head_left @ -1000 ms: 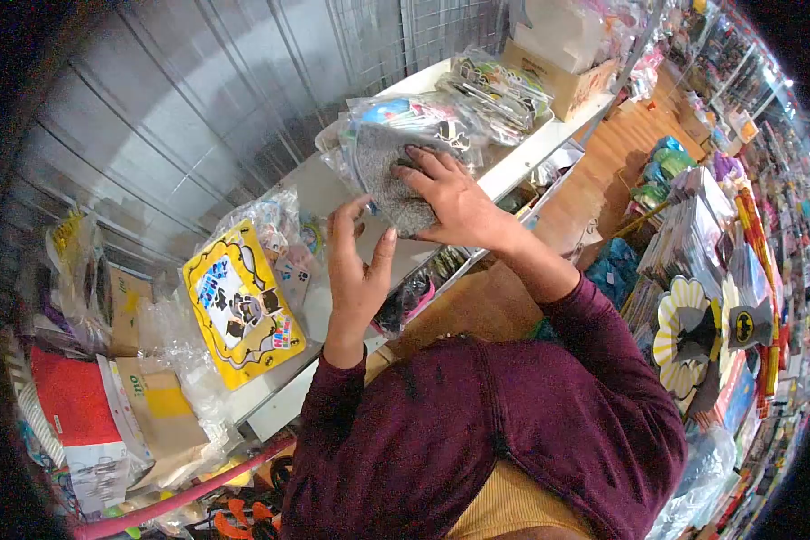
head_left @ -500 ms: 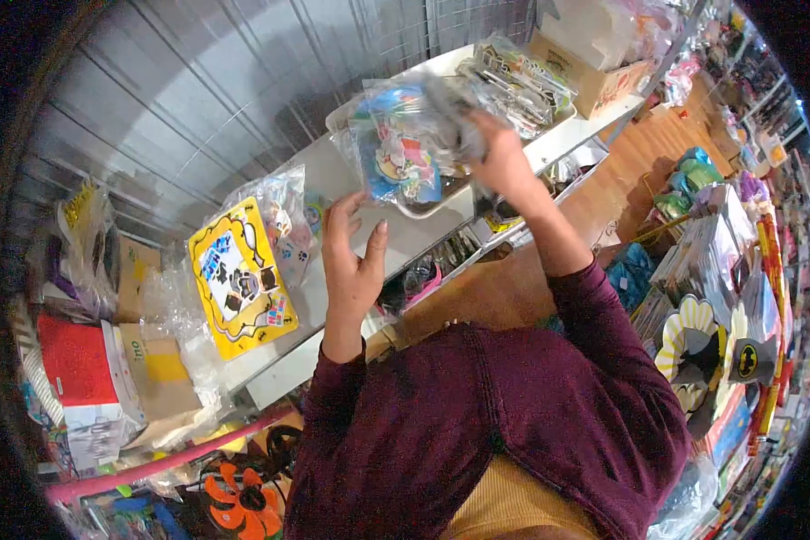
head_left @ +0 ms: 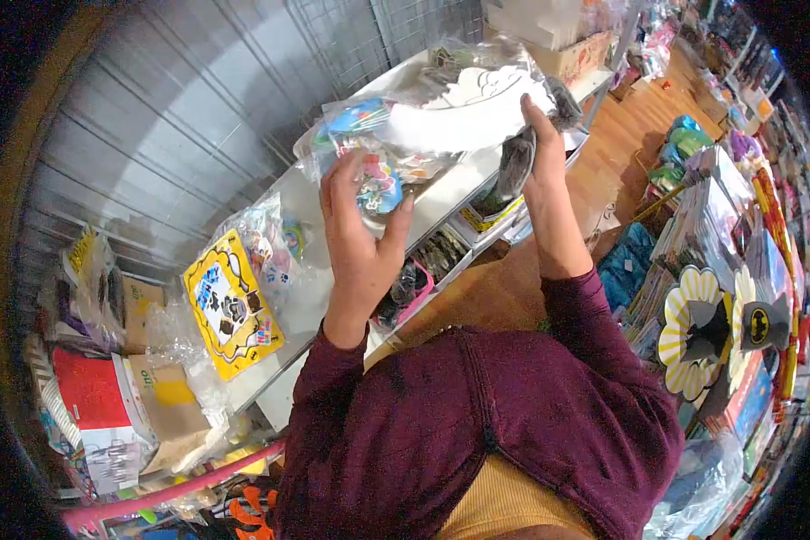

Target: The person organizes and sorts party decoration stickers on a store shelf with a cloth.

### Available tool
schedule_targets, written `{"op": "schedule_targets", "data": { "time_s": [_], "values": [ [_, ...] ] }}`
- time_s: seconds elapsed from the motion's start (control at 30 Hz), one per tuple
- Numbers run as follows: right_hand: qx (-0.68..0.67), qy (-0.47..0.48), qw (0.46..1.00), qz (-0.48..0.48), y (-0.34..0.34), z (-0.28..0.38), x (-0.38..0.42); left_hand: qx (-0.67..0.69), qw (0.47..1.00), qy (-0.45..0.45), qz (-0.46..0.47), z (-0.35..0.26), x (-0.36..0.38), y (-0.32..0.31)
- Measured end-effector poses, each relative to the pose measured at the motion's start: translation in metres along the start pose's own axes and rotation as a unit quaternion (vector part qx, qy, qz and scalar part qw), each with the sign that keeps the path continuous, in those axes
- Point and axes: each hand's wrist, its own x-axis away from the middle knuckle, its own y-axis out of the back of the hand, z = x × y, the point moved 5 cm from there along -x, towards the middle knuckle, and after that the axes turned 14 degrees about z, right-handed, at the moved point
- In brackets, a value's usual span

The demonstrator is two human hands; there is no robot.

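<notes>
My right hand (head_left: pixel 545 157) grips a clear-bagged white paper cutout (head_left: pixel 463 115) with a scalloped edge. Dark grey pieces (head_left: pixel 516 162) in the same bag show beside my fingers. The cutout hangs over the white shelf (head_left: pixel 322 270), covering much of what lies behind it. My left hand (head_left: pixel 360 252) is open, thumb and fingers apart, in front of a blue packet (head_left: pixel 385 191) with a colourful printed figure. Its fingertips overlap that packet in this view.
A yellow-bordered party card (head_left: pixel 214 337) lies on the shelf's left part beside clear-bagged items (head_left: pixel 265 236). Cardboard boxes (head_left: pixel 166 396) and a red package (head_left: pixel 90 389) stand at left, above a pink pole (head_left: pixel 180 486). Batman cutouts (head_left: pixel 758 326) and stacked packets are at right.
The grey blurred bundle in my right hand has swung up and right, now showing a white cutout. My left hand has risen slightly toward the blue packet.
</notes>
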Motion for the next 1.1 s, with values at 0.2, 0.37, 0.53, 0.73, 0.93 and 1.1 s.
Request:
{"op": "schedule_targets", "data": {
  "time_s": [0.2,0.37,0.53,0.73,0.93,1.1],
  "values": [
    [-0.057,-0.044,0.996,0.046,-0.004,0.007,0.023,0.138,0.987,0.046,0.066,0.013,-0.025,-0.019],
    [-0.003,-0.004,0.998,0.056,-0.015,0.036,0.039,0.287,0.928,0.128,0.201,0.021,-0.021,-0.055],
    [0.061,0.007,0.997,-0.037,0.011,0.040,0.037,0.333,0.893,0.134,0.270,0.007,-0.016,-0.082],
    [0.271,0.204,0.941,-0.003,0.021,0.073,0.074,0.328,0.919,0.144,0.166,0.008,-0.017,-0.088],
    [0.715,0.250,0.576,0.307,-0.055,0.019,0.115,0.731,0.594,0.335,-0.023,0.031,0.024,-0.125],
    [0.731,0.217,0.595,0.254,-0.043,0.035,0.096,0.232,0.956,0.030,0.179,0.004,0.011,-0.108]
  ]
}}
